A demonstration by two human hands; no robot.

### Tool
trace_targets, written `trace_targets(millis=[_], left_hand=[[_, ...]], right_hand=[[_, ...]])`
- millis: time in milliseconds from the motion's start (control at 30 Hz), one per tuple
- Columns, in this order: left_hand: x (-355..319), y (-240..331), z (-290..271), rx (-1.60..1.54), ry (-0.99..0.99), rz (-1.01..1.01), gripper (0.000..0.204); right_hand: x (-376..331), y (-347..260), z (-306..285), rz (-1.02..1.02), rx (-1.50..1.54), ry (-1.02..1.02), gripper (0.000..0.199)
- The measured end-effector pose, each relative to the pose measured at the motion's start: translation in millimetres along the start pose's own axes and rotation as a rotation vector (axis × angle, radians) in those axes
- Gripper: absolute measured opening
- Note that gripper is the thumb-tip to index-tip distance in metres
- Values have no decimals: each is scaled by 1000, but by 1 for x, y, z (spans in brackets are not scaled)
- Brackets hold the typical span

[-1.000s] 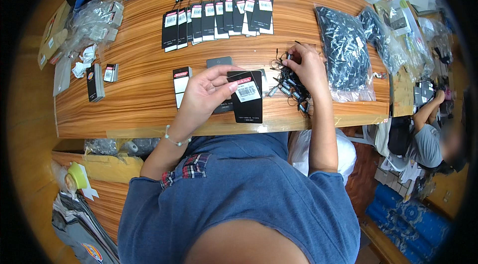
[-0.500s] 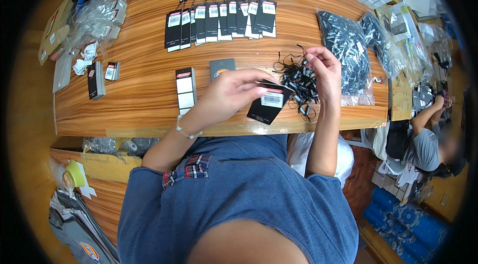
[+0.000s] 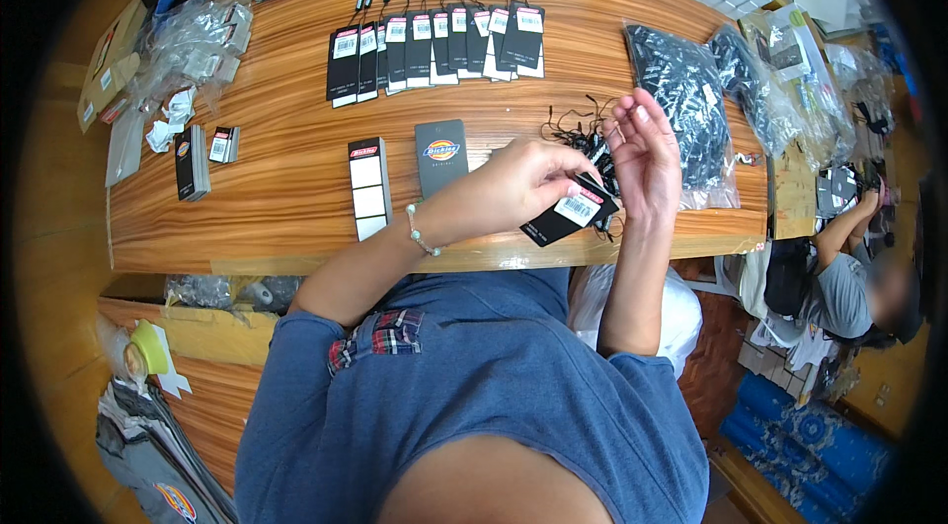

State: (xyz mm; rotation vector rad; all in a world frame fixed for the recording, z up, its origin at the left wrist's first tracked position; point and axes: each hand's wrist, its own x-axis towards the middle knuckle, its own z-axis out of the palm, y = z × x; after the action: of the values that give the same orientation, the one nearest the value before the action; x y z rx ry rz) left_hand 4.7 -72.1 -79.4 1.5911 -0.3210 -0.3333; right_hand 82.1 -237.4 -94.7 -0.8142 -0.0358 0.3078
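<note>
My left hand (image 3: 528,176), with a beaded bracelet at its wrist, pinches a black hang tag (image 3: 549,229) that carries a white barcode sticker. The tag is tilted over the near side of a pile of black tag cords (image 3: 583,134). Just right of the pile, my right hand (image 3: 647,154) is raised with its fingers curled towards the thumb. Whatever is between those fingertips is too thin to make out. A grey tag stack (image 3: 439,161) lies beyond my left wrist, and a stack of white-sticker labels (image 3: 368,190) sits left of it.
Corded black tags (image 3: 423,42) lie in an overlapping row at the back. A clear bag of black cords (image 3: 681,109) is on the right. Smaller tag stacks (image 3: 193,163) and crumpled paper (image 3: 170,121) are at left. Another person (image 3: 847,292) sits at far right.
My left hand has moved right with the hang tag, closer to my right hand, uncovering more of the grey tag stack. My right hand's fingers have turned and their grip has shifted.
</note>
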Motion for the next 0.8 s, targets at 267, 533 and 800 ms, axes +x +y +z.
trace_targets(millis=[267,533,800], left_hand=[[-22,2,5,-23,-19,-35,18],[-26,2,-13,-233,148,-46,20],[-23,15,-36,-120,421,58,24]], right_hand=[[19,-16,-5,-88,195,57,23],[6,-38,17,-33,421,-230,17],[-16,-54,41,-244,-3,-401,11]])
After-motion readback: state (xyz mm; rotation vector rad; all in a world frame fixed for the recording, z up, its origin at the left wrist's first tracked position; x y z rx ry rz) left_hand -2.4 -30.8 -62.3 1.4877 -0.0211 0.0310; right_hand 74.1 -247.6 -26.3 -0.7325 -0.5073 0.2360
